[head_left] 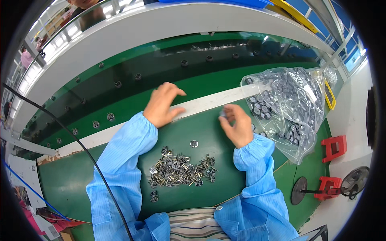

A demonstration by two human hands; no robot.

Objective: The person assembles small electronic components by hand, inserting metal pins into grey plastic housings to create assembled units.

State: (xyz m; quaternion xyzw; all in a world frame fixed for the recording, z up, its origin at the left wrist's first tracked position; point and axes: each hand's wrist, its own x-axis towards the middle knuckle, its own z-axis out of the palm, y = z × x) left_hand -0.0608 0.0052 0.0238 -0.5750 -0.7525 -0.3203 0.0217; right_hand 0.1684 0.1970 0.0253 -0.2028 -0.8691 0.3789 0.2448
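My left hand is over the white rail at the near edge of the conveyor, its fingers and thumb apart and nothing in them. To its right, my right hand is over the green table beside the bag, thumb and fingers closed on a small grey part, too blurred to make out fully. Below the hands lies a pile of small electronic parts with brass-coloured pins. A single round circuit piece sits just above the pile. A clear plastic bag holds many dark round caps.
Beyond the white rail runs a green conveyor belt with small round parts spaced along it. A black cable crosses the left side. Red stools and a yellow tray are at right. Other people are far left.
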